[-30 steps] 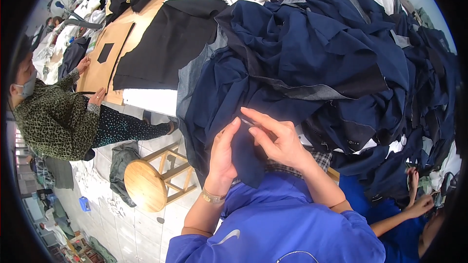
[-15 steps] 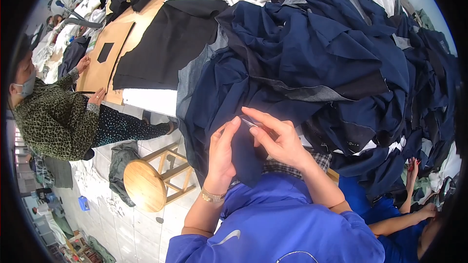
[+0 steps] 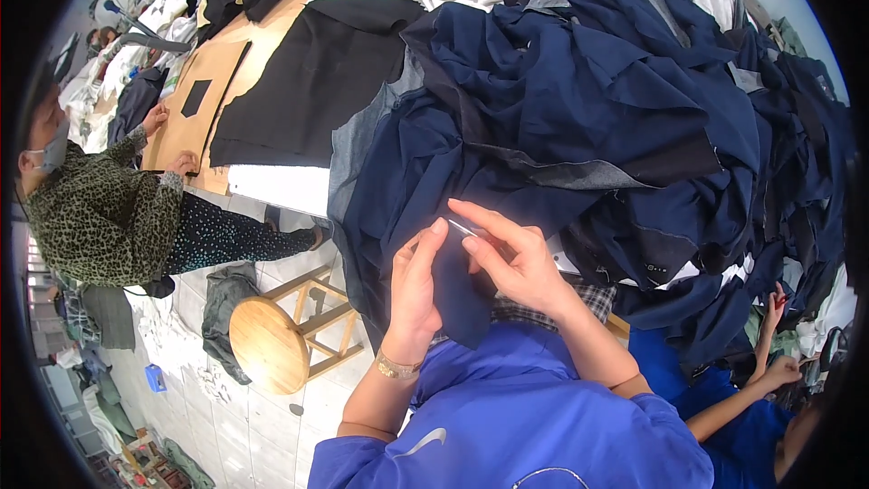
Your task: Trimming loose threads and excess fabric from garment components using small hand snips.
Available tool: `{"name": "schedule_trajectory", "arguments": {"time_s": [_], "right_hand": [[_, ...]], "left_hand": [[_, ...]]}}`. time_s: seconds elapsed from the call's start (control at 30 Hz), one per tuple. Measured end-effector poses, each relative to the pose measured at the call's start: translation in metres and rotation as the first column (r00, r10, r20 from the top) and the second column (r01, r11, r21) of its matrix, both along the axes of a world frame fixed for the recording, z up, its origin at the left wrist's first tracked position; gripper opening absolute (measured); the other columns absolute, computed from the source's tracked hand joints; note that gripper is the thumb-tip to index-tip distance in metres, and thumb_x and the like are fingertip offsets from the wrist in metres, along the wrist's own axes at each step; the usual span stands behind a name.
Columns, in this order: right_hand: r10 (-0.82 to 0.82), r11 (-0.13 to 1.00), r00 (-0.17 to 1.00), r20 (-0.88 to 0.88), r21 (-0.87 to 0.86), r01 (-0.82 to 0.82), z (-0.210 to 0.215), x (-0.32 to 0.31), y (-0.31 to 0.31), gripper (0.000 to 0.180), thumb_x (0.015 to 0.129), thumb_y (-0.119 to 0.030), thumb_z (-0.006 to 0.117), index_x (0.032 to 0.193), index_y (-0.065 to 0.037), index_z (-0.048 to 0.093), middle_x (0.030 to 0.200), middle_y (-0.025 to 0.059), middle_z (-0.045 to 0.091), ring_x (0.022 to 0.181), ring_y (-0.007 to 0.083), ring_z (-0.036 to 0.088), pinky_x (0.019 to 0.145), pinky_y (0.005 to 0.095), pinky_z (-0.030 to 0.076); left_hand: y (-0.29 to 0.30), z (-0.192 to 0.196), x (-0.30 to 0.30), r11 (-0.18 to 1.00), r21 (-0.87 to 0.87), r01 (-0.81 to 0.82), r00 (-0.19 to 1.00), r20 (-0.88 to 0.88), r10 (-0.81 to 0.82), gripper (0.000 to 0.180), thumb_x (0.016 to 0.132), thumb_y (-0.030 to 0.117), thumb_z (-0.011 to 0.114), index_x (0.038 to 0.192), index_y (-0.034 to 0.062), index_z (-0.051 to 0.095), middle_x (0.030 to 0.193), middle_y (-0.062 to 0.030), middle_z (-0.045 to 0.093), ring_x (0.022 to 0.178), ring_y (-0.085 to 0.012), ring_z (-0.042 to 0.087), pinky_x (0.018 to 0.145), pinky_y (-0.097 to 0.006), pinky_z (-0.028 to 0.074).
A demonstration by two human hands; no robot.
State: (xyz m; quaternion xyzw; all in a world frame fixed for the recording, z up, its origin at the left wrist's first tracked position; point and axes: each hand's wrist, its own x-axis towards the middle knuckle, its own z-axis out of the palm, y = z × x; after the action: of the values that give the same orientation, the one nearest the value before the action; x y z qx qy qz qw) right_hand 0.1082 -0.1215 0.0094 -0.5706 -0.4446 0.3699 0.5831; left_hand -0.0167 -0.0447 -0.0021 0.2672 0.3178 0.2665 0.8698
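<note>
Navy fabric piece (image 3: 453, 294), held at the near edge of the table just in front of the person's blue-shirted chest. Its lower part hangs down between the forearms; its upper edge merges with the heap behind. The cloth is dark blue, matte and limp, with soft folds and no visible stitching detail. The left hand (image 3: 415, 290) lies flat against the cloth with its fingers closed lightly on the edge, a gold bracelet at the wrist. The right hand (image 3: 507, 258) is closed in a pinch over a small slim pale tool (image 3: 462, 227); whether this is a clipper or a marker cannot be told. Compared with the view a second ago, both hands sit in nearly the same place, with the tool tip drawn slightly closer to the left thumb, suggesting fine work continuing at one spot. Beyond lies the large pile of navy garments (image 3: 615, 100), then a black cloth panel (image 3: 317, 81) and a brown cardboard pattern (image 3: 195, 127).
</note>
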Motion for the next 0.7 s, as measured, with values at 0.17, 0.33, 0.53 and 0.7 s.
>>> {"name": "schedule_trajectory", "arguments": {"time_s": [0.17, 0.33, 0.53, 0.7], "right_hand": [[0.0, 0.999, 0.996, 0.089, 0.034, -0.003, -0.0032, 0.0018, -0.0008, 0.041, 0.088, -0.003, 0.054, 0.129, -0.005, 0.051, 0.077, 0.0035, 0.063, 0.062, 0.0066, 0.054, 0.058, 0.0211, 0.045], [0.019, 1.0, 1.0, -0.004, -0.008, -0.019, 0.0036, 0.0039, -0.0052, 0.036, 0.093, -0.012, 0.05, 0.129, -0.008, 0.052, 0.069, 0.004, 0.057, 0.056, 0.0059, 0.047, 0.054, 0.0204, 0.04], [0.075, 0.984, 0.878, -0.473, -0.108, -0.142, 0.0025, 0.0064, -0.0067, 0.041, 0.097, -0.021, 0.046, 0.136, -0.011, 0.044, 0.066, -0.0035, 0.047, 0.052, 0.0007, 0.035, 0.046, 0.0162, 0.026], [0.089, 0.991, 0.862, -0.5, -0.044, -0.128, -0.0007, 0.0053, -0.0055, 0.043, 0.096, -0.023, 0.048, 0.137, -0.011, 0.042, 0.066, -0.0038, 0.047, 0.051, -0.0004, 0.033, 0.045, 0.0156, 0.024]], "left_hand": [[-0.0009, -0.003, -0.0016, 0.999, 0.021, -0.027, 0.999, -0.02, 0.027, 0.023, 0.094, 0.021, 0.05, 0.096, 0.0021, 0.063, 0.088, -0.0083, 0.066, 0.076, -0.0143, 0.064, 0.068, -0.024, 0.053], [-0.0048, 0.0014, 0.001, 0.991, 0.112, -0.067, 0.994, -0.08, 0.076, 0.023, 0.094, 0.02, 0.051, 0.093, 0.0016, 0.063, 0.083, -0.0091, 0.066, 0.071, -0.014, 0.064, 0.065, -0.024, 0.052], [-0.0049, 0.0038, 0.0019, 0.99, 0.139, -0.027, 0.995, -0.089, 0.04, 0.026, 0.095, 0.022, 0.048, 0.092, 0.0002, 0.063, 0.078, -0.0106, 0.066, 0.067, -0.0154, 0.063, 0.062, -0.023, 0.051], [-0.0047, 0.0001, 0.0017, 0.994, 0.099, -0.055, 0.994, -0.093, 0.064, 0.028, 0.095, 0.022, 0.046, 0.092, -0.0008, 0.063, 0.077, -0.0109, 0.065, 0.067, -0.016, 0.063, 0.062, -0.024, 0.051]]}}
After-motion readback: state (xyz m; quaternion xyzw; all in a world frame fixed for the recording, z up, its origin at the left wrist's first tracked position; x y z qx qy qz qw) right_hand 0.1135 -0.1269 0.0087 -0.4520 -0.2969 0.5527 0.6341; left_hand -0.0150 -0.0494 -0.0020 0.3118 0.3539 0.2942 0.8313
